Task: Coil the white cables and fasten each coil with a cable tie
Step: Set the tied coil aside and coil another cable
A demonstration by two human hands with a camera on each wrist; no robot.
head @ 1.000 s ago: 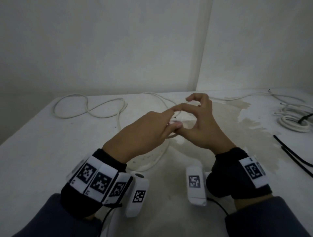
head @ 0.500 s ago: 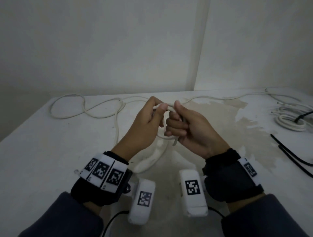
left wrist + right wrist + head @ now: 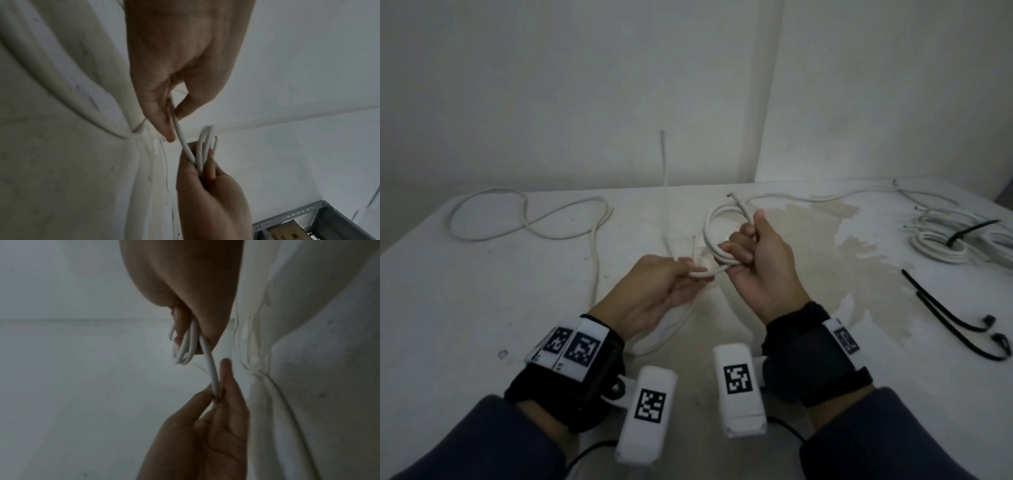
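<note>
Holding a small coil of thin white round cable (image 3: 717, 236), the right hand (image 3: 760, 270) has its fingers curled round the loops, thumb up along them; the cut cable end (image 3: 734, 200) sticks out above the coil. The coil is lifted above the white stained table top (image 3: 482, 308), approx. in the middle, in front of the person. From the coil a short straight piece of the same cable goes to the left hand (image 3: 654, 291), which pinches it betw. thumb and forefinger, other fingers relaxed; left wrist view shows this pinch clearly. The rest of this cable hangs down under the left hand, lies on the table and goes away to the far left in wide loose loops (image 3: 527, 219).

Far right on the table lies a finished bundle of white cable (image 3: 935, 246) w/ a black plastic cable tie (image 3: 971, 231) around it. Nearer on the right, two loose black cable ties (image 3: 948, 315) lie side by side, well apart from the hands. Both wrists carry black bands w/ white marker tags.
</note>
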